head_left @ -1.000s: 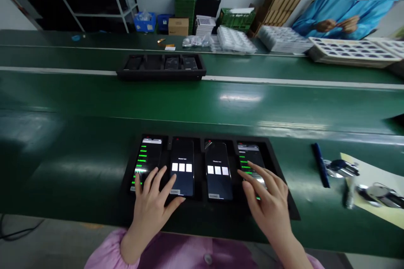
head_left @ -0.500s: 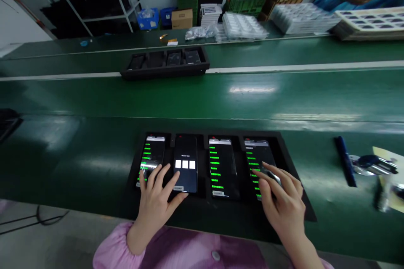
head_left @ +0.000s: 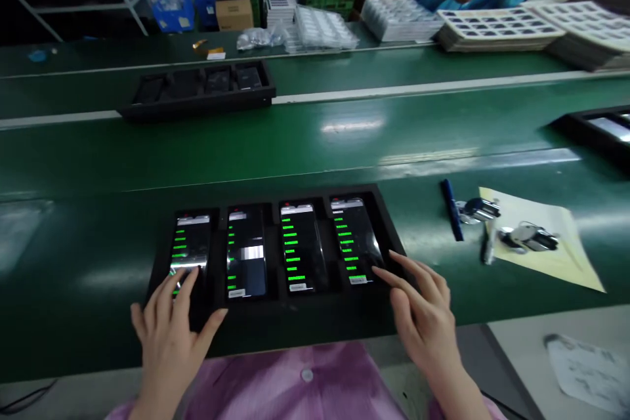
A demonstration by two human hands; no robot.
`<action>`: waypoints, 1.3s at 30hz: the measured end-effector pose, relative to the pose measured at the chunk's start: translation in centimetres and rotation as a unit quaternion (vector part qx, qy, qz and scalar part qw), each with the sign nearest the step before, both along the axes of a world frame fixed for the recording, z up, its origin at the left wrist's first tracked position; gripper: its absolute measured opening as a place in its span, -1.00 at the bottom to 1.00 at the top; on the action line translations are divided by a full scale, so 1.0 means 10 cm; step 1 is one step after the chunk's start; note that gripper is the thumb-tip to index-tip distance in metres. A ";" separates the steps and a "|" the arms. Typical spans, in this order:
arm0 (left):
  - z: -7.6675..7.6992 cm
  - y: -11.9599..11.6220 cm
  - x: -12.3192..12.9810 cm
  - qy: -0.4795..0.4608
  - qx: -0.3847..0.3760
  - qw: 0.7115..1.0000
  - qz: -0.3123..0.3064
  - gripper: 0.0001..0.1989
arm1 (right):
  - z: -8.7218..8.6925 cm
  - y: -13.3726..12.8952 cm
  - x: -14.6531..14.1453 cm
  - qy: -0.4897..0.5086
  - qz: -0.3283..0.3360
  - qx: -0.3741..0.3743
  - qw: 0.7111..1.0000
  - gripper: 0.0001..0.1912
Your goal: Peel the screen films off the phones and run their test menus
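Where the green tabletop (head_left: 73,282) meets the person in pink (head_left: 295,384), a black tray (head_left: 295,308) lies near its front edge, bearing four phones (head_left: 301,239) side by side, each in its own slot, their dark screens lit with green lines. The left hand (head_left: 170,335) reaches over the tray's near left corner, its grip spread apart, fingertips over the lower part of the leftmost phone (head_left: 191,239). The right hand (head_left: 428,318) comes in across the tray's right rim, its grip apart too, index fingertip at the lower right edge of the rightmost phone (head_left: 355,239); from where I stand, I cannot tell whether either hand presses the glass. A broad stretch of green runs along the tray's left side; a narrower one parts its right side from a blue pen (head_left: 451,210), metal pieces (head_left: 531,236) and a yellow sheet (head_left: 546,269). Farther back, a second black tray (head_left: 197,105) straddles a white line (head_left: 403,89), well apart from both hands
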State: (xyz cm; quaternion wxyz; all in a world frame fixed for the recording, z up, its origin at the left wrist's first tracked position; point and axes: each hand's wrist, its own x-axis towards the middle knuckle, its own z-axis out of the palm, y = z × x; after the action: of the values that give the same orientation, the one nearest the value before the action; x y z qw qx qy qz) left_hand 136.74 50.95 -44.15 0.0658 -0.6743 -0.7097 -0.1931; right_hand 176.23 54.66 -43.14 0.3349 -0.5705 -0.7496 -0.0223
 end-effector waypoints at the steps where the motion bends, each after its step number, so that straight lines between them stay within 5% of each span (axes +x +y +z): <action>1: -0.03 -0.04 -0.02 -0.003 -0.012 1.000 0.010 -0.33 | -0.04 -0.01 0.02 -0.015 0.003 -0.005 1.000 -0.69; 9: -0.14 -0.18 -0.05 0.018 -0.003 1.000 -0.022 -0.40 | -0.11 0.03 0.00 -0.105 -0.009 0.008 0.994 -0.69; 19: -0.11 -0.04 0.04 0.035 -0.052 0.997 -0.041 -0.40 | -0.08 0.17 -0.67 -0.064 0.157 0.012 0.985 -0.70; 25: -0.09 0.05 0.08 0.029 -0.046 0.997 -0.059 -0.42 | -0.09 0.27 -0.80 -0.104 0.112 0.012 0.988 -0.70; 33: 0.01 0.18 0.29 0.043 -0.072 0.994 -0.070 -0.33 | -0.17 0.24 -0.69 -0.001 0.126 0.040 0.991 -0.58; 39: 0.01 0.03 -0.13 -0.003 -0.059 0.998 -0.005 -0.38 | -0.32 0.26 -0.67 0.053 0.114 0.049 0.991 -0.47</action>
State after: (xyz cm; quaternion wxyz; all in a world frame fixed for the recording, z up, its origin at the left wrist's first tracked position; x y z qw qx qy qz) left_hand 135.42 51.25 -44.00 0.0228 -0.6801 -0.7165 -0.1536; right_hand 169.49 57.31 -46.34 0.4020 -0.4645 -0.7890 0.0095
